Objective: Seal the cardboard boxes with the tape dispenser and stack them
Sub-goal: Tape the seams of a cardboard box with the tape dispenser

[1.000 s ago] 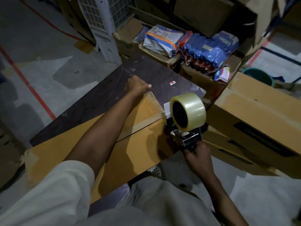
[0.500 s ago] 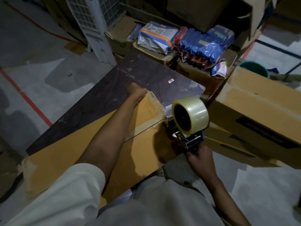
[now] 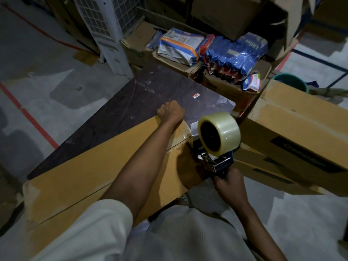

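A long brown cardboard box (image 3: 90, 178) lies flat on a dark table (image 3: 131, 110) in front of me, its centre seam running lengthwise. My left hand (image 3: 170, 112) rests curled over the box's far end edge, fingers hidden behind it. My right hand (image 3: 228, 183) grips the handle of the tape dispenser (image 3: 216, 146), whose clear tape roll stands over the right end of the box at the seam. A strip of tape lies on the far end of the seam. A second long cardboard box (image 3: 293, 136) lies at the right on other flat boxes.
Behind the table are open cartons holding blue and white packets (image 3: 233, 53). A white grille unit (image 3: 105, 25) stands at the back left. A green bucket (image 3: 290, 81) sits at the far right. Grey floor with a red line (image 3: 28, 117) lies to the left.
My left hand slid back from the table to the box's far end edge. The tape dispenser dropped slightly toward me along the box end; the view shifted a little.
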Available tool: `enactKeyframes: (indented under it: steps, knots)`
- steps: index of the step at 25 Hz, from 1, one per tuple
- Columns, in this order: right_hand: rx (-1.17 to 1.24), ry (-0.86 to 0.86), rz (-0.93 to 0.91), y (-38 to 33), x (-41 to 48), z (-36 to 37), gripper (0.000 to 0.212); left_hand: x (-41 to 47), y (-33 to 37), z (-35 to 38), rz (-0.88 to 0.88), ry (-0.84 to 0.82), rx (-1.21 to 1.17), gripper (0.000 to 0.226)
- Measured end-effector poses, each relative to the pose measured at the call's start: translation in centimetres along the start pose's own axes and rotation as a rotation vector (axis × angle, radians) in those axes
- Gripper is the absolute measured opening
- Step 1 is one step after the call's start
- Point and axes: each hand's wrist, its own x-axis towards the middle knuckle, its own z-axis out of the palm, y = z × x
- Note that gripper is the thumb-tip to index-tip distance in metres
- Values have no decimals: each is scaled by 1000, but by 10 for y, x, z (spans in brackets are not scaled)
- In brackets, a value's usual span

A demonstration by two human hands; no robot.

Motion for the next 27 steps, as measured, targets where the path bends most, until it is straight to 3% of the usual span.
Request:
enactKeyframes:
  steps: [4,8,9,14,21,27]
  knots:
    - [-13,4,14,3,3,0,19,8,6,3,-18,-45,-9,48]
    - [-23,10,31,8,4,1,12,-15,-21,23,390,68,172,62]
    - [-28,9,36,7,5,0,12,-18,-26,26,421,67,190,62]
    - [-82,-8,41,-2,7,-3,12,-10,-14,22,278,-8,192,65]
    - [-42,-73,38,6,-13,-28,24,-7,-17,23,279,23,155,70]
    - [8,-101,76,25,-64,-58,20,-12,-15,25,265,49,206,69]
